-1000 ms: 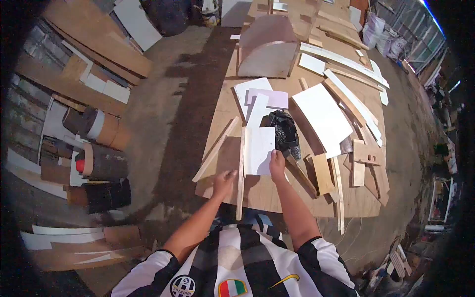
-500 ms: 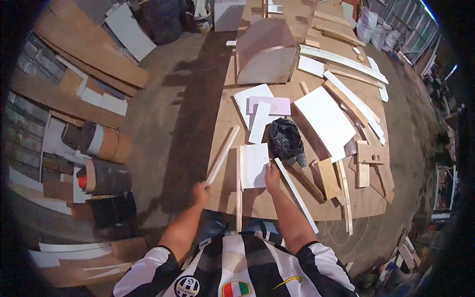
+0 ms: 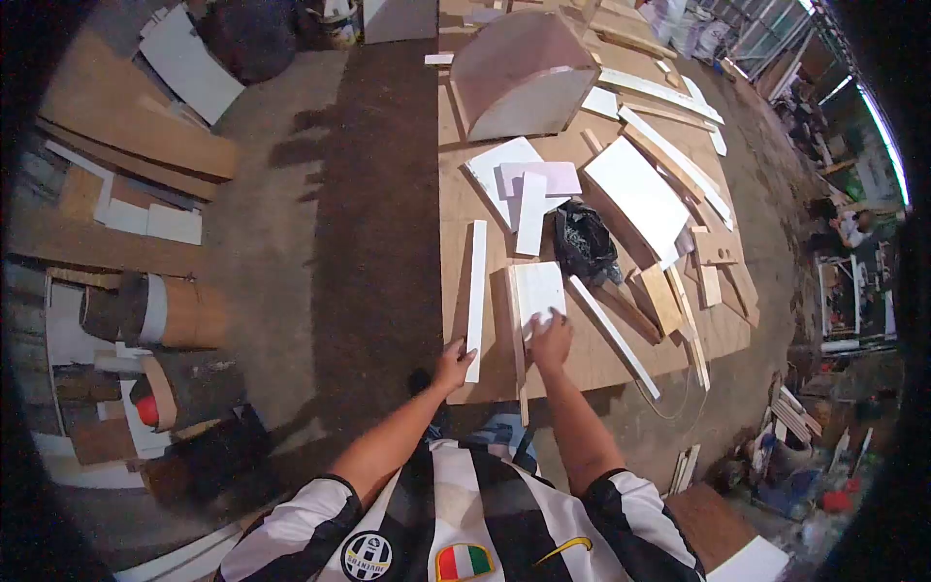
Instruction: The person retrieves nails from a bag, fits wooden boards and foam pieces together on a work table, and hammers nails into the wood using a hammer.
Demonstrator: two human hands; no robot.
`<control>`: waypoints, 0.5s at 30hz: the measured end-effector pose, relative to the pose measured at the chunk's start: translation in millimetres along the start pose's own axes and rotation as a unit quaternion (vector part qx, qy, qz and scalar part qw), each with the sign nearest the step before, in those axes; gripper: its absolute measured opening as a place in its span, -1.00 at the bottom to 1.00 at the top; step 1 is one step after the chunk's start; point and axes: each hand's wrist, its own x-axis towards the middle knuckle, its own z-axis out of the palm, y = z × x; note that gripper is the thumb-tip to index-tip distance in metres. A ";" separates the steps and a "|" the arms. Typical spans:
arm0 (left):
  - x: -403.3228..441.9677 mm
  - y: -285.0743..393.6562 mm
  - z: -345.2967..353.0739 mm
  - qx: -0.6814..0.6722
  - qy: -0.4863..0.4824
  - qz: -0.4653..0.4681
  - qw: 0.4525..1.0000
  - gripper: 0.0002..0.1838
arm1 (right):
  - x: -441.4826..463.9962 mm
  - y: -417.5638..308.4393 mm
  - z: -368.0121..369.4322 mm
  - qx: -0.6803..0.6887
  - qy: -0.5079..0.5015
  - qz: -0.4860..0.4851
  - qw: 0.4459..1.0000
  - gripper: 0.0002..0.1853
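Observation:
My left hand (image 3: 453, 367) is closed round the lower end of a narrow white wooden strip (image 3: 477, 281), which lies lengthwise near the table's left edge. My right hand (image 3: 551, 341) is over the lower part of a small white board (image 3: 539, 291), fingers spread, seemingly touching its face. Along that board's left side runs a thin wooden batten (image 3: 517, 364), its near end jutting past the table edge. A second white strip (image 3: 614, 337) lies slantwise to the right. Beyond the board is a crumpled black plastic bag (image 3: 584, 242).
The wooden table (image 3: 461, 199) bears a box-like piece with a curved edge (image 3: 524, 78), a large white panel (image 3: 637, 199) and several offcuts. Boards and rolled sheets (image 3: 184, 310) stand on the left. A person (image 3: 851, 228) is far off on the right.
The white strip in my left hand has swung from slanted to nearly straight, its broad face now up. My right hand has left the board's right edge and moved onto its lower face.

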 end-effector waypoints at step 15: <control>8.3 -7.8 4.8 0.046 -0.047 0.006 0.998 -0.47 | -91.5 58.8 30.0 0.003 -0.144 0.073 0.987 -0.70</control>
